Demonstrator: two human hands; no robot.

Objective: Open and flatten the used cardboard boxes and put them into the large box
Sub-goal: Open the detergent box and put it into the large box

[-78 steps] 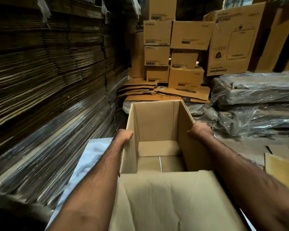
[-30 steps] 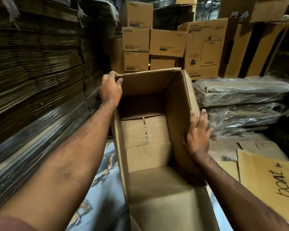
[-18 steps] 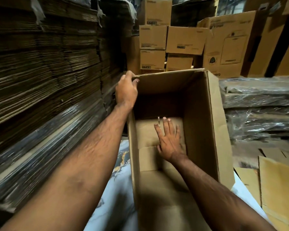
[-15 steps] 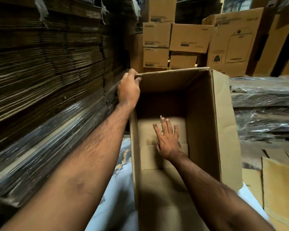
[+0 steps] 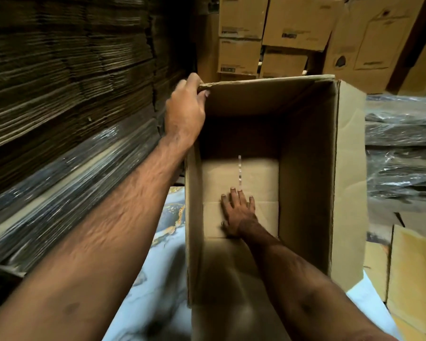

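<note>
While my right arm reaches down into the open cardboard box [image 5: 308, 183], my right hand [image 5: 239, 215] lies flat on the bottom flaps, fingers [image 5: 234, 195] straight and spread, holding nothing, just pressing on the board. Fingertips sit right below the strip of clear tape [image 5: 239, 173] that runs along the centre seam of the flaps. Seam looks closed.

Box stands tilted toward me, mouth facing up at the camera, resting on a pale marbled sheet [image 5: 158, 291]. Near flap folds out toward me at the bottom edge of view. Right wall is the brightest face; interior far end is in shadow.

My left hand [image 5: 185, 112] grips the far left corner of the box rim, fingers curled over the top edge, thumb on the inner side.

Left of the box: tall stack of flattened cardboard [image 5: 67, 70], lower layers wrapped in plastic film [image 5: 59, 183]. View there is motion-blurred.

Right of the box: flat cardboard pieces [image 5: 413, 271] on the floor, further back bundles wrapped in dark shiny plastic [image 5: 403, 148].

Behind the box: stacked closed cartons [image 5: 241, 35] with small printed labels, and a bigger carton [image 5: 369, 43] to their right. Label print too small to read.
</note>
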